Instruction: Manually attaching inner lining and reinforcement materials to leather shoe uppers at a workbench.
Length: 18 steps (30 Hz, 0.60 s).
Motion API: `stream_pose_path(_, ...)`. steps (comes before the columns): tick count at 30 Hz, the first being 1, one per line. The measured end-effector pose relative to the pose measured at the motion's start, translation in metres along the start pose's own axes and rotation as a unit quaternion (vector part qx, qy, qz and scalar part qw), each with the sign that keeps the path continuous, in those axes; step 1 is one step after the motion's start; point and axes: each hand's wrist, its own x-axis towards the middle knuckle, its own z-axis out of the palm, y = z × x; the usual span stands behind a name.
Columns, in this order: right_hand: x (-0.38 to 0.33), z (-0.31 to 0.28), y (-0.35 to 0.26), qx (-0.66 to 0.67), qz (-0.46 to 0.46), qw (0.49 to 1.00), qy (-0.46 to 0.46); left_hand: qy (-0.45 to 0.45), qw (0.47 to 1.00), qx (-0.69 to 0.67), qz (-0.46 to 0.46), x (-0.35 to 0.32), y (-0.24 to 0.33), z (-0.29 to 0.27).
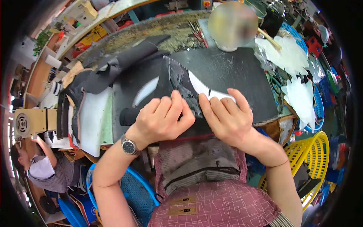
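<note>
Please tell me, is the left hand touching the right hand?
Apart: the head view shows a gap, with black material visible, between left hand and right hand.

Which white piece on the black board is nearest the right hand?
The right white piece: the right hand overlaps its lower part. The left white piece lies apart from it, nearer the left hand.

Bright, diffuse light falls on the mat (245, 70), leaving a faint grey sheen across it and only soft shadows. At its near edge, the left hand (160, 118) and right hand (228, 118) look sharp. Just beyond the mat, a round patch (233, 24) is blurred past recognition. Sheets (300, 99) right of it shine nearly white. Far around the mat, straight edges bow and corners go black.
</note>
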Motion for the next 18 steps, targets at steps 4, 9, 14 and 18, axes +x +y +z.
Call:
stream_pose_path(4, -0.04, 0.015, 0.002, -0.006, -0.063, 0.981, -0.185, -0.095, 0.986, -0.141, 0.004, -0.02, 0.04, 0.04)
stream_pose_path(9, -0.066, 0.018, -0.001, 0.165, 0.01, 0.944, -0.284, -0.084, 0.922, -0.321, -0.2, -0.054, 0.076, 0.045)
stream_pose_path(14, -0.065, 0.02, 0.009, 0.215, 0.019, 0.911, -0.351, -0.099, 0.919, -0.322, -0.203, -0.05, 0.082, 0.047)
stream_pose_path(18, -0.068, 0.021, 0.005, 0.187, -0.012, 0.925, -0.329, -0.109, 0.922, -0.32, -0.189, -0.05, 0.081, 0.048)
